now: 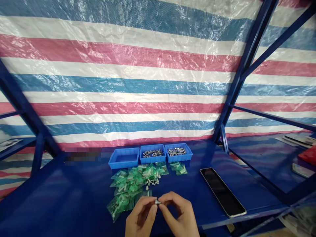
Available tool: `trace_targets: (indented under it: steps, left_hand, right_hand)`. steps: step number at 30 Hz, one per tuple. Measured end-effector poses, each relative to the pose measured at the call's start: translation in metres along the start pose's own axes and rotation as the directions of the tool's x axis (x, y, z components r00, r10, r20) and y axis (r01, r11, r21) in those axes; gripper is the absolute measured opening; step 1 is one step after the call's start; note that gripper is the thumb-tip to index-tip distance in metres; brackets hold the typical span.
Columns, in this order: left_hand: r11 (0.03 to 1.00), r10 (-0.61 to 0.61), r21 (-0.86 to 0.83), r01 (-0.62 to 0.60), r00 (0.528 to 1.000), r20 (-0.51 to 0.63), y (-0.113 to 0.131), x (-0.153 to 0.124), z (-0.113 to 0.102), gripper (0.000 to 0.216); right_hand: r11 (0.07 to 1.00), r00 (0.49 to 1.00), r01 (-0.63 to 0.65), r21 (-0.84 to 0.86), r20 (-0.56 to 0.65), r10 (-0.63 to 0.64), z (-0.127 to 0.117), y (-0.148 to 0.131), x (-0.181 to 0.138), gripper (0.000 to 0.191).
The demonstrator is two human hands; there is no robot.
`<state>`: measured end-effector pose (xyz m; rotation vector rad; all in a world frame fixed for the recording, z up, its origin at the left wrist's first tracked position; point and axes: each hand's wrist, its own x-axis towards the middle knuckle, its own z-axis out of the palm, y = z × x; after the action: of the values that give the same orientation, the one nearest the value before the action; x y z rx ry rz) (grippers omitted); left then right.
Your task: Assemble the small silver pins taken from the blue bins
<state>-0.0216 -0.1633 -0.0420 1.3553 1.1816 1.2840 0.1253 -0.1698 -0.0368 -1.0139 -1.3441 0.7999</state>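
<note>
My left hand and my right hand meet at the front of the blue table. Between their fingertips they pinch one small silvery metal part, mostly covered by the fingers, so its exact kind does not show. Just beyond them lies a heap of small green-tinted plastic bags with metal pieces inside. Several loose small metal parts rest on the table beside the heap.
Behind the heap stand three blue trays: an empty left tray, plus a middle tray and a right tray holding metal parts. A black-screened phone lies to the right. Blue frame posts and a striped sheet bound the table.
</note>
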Motion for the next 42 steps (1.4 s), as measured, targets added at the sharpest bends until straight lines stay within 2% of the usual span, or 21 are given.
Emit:
trace_targets:
  steps: [4, 7, 11, 16, 21, 24, 27, 30, 33, 36, 39, 42]
  left_hand:
    - [0.996, -0.080, -0.041, 0.081, 0.997, 0.023, -0.002, -0.001, 0.001, 0.041]
    - [0.996, -0.083, -0.030, 0.084, 0.996, 0.033, -0.001, -0.001, 0.002, 0.042]
    - [1.000, -0.019, 0.009, 0.019, 1.000, 0.002, 0.003, -0.001, 0.002, 0.037]
    - [0.993, 0.105, 0.064, -0.102, 0.993, -0.045, 0.005, 0.001, 0.005, 0.026]
    - [0.957, 0.228, 0.184, -0.224, 0.974, 0.001, 0.006, 0.009, 0.009, 0.015]
    - [0.880, 0.382, 0.277, -0.386, 0.922, 0.070, 0.019, 0.038, 0.013, 0.011]
    - [0.768, 0.501, 0.395, -0.504, 0.857, 0.121, 0.034, 0.093, 0.018, 0.015]
    - [0.741, 0.505, 0.434, -0.511, 0.851, 0.140, 0.040, 0.151, 0.018, 0.019]
    - [0.733, 0.478, 0.474, -0.488, 0.865, 0.152, 0.033, 0.174, 0.011, 0.031]
    - [0.730, 0.453, 0.507, -0.459, 0.880, 0.145, 0.018, 0.147, -0.002, 0.031]
    - [0.729, 0.445, 0.540, -0.422, 0.890, 0.096, -0.001, 0.092, -0.016, 0.025]
    - [0.689, 0.463, 0.616, -0.382, 0.886, 0.031, -0.022, 0.041, -0.025, 0.024]
  right_hand:
    - [0.982, 0.991, 0.110, -0.152, -0.058, -0.120, -0.001, -0.013, 0.002, 0.011]
    - [0.981, 0.994, 0.091, -0.170, -0.051, -0.101, -0.001, -0.015, 0.004, 0.016]
    - [0.986, 0.999, 0.038, -0.163, -0.022, -0.042, -0.001, -0.009, 0.005, 0.020]
    - [0.998, 0.998, -0.037, -0.057, 0.052, 0.040, 0.007, 0.005, 0.001, 0.029]
    - [0.979, 0.989, -0.141, 0.148, 0.074, 0.131, 0.017, 0.017, -0.005, 0.033]
    - [0.959, 0.981, -0.185, 0.215, 0.091, 0.169, 0.017, 0.020, -0.005, 0.035]
    - [0.951, 0.974, -0.225, 0.211, 0.072, 0.214, 0.016, 0.019, -0.005, 0.033]
    - [0.961, 0.974, -0.228, 0.158, 0.051, 0.223, 0.014, 0.021, -0.005, 0.029]
    - [0.978, 0.979, -0.200, 0.050, 0.035, 0.198, 0.009, 0.027, -0.003, 0.024]
    - [0.975, 0.989, -0.142, -0.171, 0.002, 0.145, 0.001, 0.036, 0.006, 0.020]
    - [0.914, 0.998, -0.060, -0.402, -0.007, 0.063, -0.002, 0.046, 0.021, 0.022]
    - [0.806, 0.999, 0.011, -0.592, 0.044, 0.019, 0.003, 0.052, 0.034, 0.027]
